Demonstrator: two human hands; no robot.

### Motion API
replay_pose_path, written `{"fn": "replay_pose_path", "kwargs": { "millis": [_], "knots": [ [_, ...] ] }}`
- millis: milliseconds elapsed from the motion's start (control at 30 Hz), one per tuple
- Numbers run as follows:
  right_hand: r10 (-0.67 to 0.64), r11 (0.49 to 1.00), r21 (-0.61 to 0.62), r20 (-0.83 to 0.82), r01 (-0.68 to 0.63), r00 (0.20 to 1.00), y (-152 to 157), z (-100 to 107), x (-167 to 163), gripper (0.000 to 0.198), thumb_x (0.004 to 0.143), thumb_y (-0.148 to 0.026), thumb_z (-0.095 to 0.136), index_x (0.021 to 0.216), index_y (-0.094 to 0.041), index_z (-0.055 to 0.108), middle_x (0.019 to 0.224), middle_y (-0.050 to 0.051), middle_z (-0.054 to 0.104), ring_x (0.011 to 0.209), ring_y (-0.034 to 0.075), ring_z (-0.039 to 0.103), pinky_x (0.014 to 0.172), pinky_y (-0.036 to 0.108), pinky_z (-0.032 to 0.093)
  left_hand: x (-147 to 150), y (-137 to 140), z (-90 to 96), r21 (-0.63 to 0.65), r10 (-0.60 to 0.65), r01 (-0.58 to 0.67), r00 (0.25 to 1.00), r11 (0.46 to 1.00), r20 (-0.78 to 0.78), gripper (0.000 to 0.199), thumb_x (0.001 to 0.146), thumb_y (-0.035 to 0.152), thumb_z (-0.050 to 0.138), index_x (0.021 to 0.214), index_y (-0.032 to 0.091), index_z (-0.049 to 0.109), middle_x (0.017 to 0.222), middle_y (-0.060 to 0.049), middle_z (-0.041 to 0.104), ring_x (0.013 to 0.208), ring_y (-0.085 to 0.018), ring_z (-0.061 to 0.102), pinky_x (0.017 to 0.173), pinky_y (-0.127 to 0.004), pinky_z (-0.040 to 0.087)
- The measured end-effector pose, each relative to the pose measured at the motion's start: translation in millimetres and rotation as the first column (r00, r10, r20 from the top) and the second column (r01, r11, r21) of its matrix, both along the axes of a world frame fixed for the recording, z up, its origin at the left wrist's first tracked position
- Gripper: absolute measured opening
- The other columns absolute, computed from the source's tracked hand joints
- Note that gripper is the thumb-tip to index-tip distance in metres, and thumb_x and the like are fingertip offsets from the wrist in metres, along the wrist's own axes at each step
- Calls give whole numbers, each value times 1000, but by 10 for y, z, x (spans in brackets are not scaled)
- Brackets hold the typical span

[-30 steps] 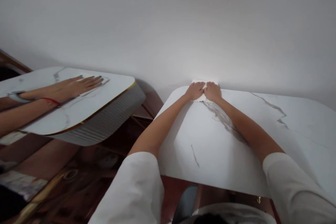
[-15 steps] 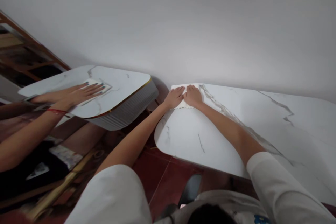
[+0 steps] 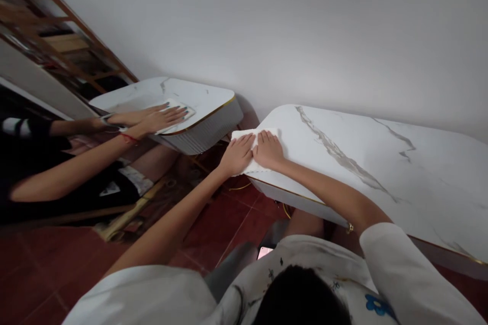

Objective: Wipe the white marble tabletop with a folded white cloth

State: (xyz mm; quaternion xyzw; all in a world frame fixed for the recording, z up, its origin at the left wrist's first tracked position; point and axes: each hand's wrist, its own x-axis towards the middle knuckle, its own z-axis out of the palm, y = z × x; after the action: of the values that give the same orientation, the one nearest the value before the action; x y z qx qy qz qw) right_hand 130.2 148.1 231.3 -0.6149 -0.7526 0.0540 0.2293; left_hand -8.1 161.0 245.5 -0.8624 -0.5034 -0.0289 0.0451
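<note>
In the head view my left hand (image 3: pixel 238 154) lies flat on a white cloth (image 3: pixel 239 134), fingers stretched forward. Beside it my right hand (image 3: pixel 268 149) presses on the same cloth, also flat, with the thumbs nearly touching. Under the cloth is the left end of a white marble-patterned tabletop (image 3: pixel 316 122) with grey-brown veins. The cloth's left part reaches past the rounded corner of that top. Both palms are hidden against the cloth.
To the left, a co-worker's hands (image 3: pixel 168 116) rest on another white cloth (image 3: pixel 190 110) on a second marble-patterned table (image 3: pixel 217 95) with a ribbed side. A gap with red floor tiles (image 3: pixel 232 213) separates the tables. A wall (image 3: pixel 267 35) stands behind, and a wooden rack (image 3: pixel 68 40) at left.
My hands and the cloth have moved from the back of the tabletop's left end toward me, to its front left corner. The view has shifted too. The co-worker's hands stay on their cloth.
</note>
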Motion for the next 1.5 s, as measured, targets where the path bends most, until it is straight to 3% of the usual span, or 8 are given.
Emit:
{"fn": "replay_pose_path", "kwargs": {
  "millis": [133, 300, 467, 833, 1133, 1300, 1500],
  "knots": [
    [35, 999, 11, 14, -35, 999, -226, -16, 180, 55, 92, -28, 34, 143, -7, 39, 152, 13, 37, 142, 27, 28, 117, 43, 20, 173, -261, -19, 34, 7, -7, 1000, 999, -6, 59, 93, 31, 19, 148, 15, 31, 155, -7, 31, 142, -23, 28, 116, -42, 20],
    [7, 1000, -10, 69, -7, 998, -235, 9, 472, 54, 93, -25, 32, 143, -2, 37, 152, 16, 36, 141, 27, 28, 116, 41, 20, 468, -179, -47, 61, -44, 44, 999, 997, 4, 57, 93, 30, 24, 147, 17, 33, 154, -7, 34, 141, -23, 32, 115, -43, 23],
    [-53, 998, -13, 90, 55, 995, 39, 43, 713, 54, 94, -23, 32, 143, 0, 36, 151, 16, 37, 141, 27, 29, 115, 40, 21, 711, 208, -52, 50, -120, 118, 991, 992, 55, 55, 94, 28, 24, 147, 17, 32, 153, -8, 35, 141, -22, 32, 116, -42, 21],
    [-135, 990, 49, 104, 131, 985, 967, 10, 1097, 51, 93, -21, 31, 138, 1, 41, 147, 18, 43, 137, 29, 34, 113, 41, 25, 1138, 1234, -66, 28, -188, 186, 979, 982, 85, 52, 94, 26, 28, 145, 18, 35, 154, -8, 34, 141, -22, 31, 116, -44, 20],
    [-138, 990, 52, 135, 132, 981, 1622, -21, 1520, 49, 93, -20, 31, 137, -2, 43, 146, 17, 44, 135, 26, 36, 111, 39, 27, 1581, 1783, -48, 38, -182, 178, 977, 983, 110, 53, 93, 25, 28, 145, 14, 36, 152, -10, 36, 140, -24, 31, 115, -46, 21],
    [-189, 980, 91, 153, 176, 970, 1618, -27, 1852, 48, 92, -19, 31, 133, -1, 46, 139, 18, 51, 129, 27, 42, 108, 40, 31, 1926, 1867, -53, 46, -232, 229, 967, 972, 102, 54, 92, 24, 28, 144, 13, 36, 152, -10, 37, 140, -23, 32, 116, -44, 21],
    [-330, 944, 65, 131, 324, 935, 1293, -53, 2003, 53, 93, -22, 29, 140, 1, 39, 147, 20, 42, 137, 29, 34, 111, 44, 26, 2140, 1724, -33, 62, -387, 382, 917, 922, 98, 56, 91, 24, 29, 145, 11, 36, 151, -11, 38, 139, -22, 33, 115, -41, 22]
  ]
}}
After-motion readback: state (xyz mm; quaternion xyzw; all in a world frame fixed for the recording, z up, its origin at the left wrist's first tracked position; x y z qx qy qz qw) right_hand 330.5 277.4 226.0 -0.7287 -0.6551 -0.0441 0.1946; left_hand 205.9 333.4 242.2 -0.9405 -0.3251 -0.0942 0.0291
